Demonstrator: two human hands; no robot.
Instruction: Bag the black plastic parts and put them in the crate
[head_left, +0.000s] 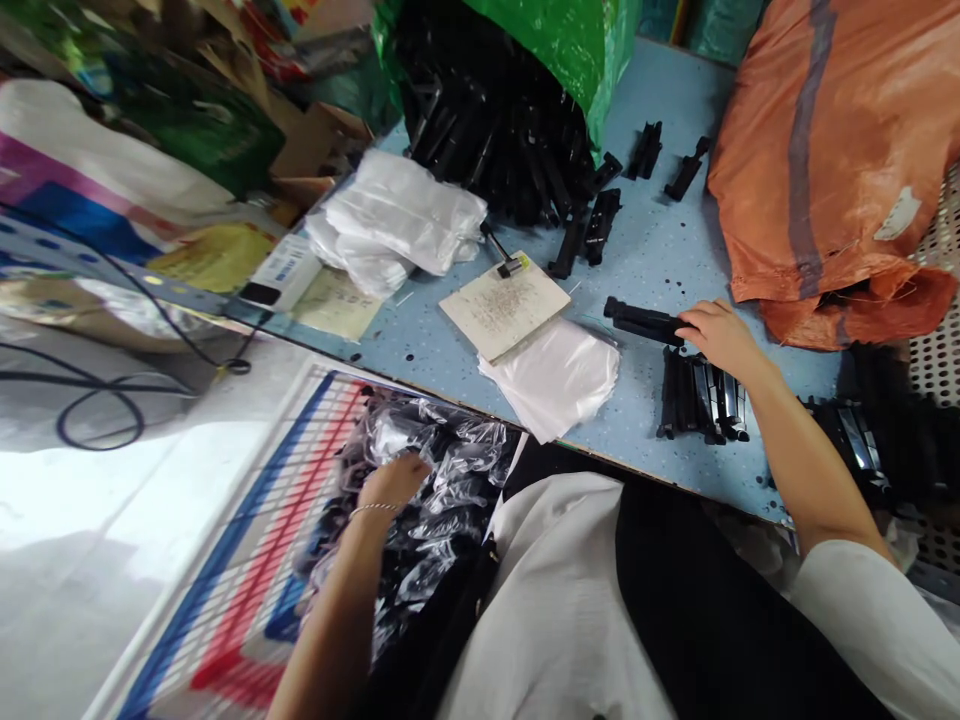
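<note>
Touching the right hand (716, 335), a long matte black bar (641, 322).

Bright, diffuse light over blue table (652, 250); shadows soft, short. Floor (90, 520) at lower left blown out white. Glints on clear plastic bags (442, 450), lower centre. Black parts (487, 120) at upper centre sink into near-solid dark. Motion smear along left edge; striped sack (247, 560) at lower left streaked. Left hand (394, 480) soft, right hand (720, 335) sharp. Wide-angle bend at frame edges, table edge slanted.
</note>
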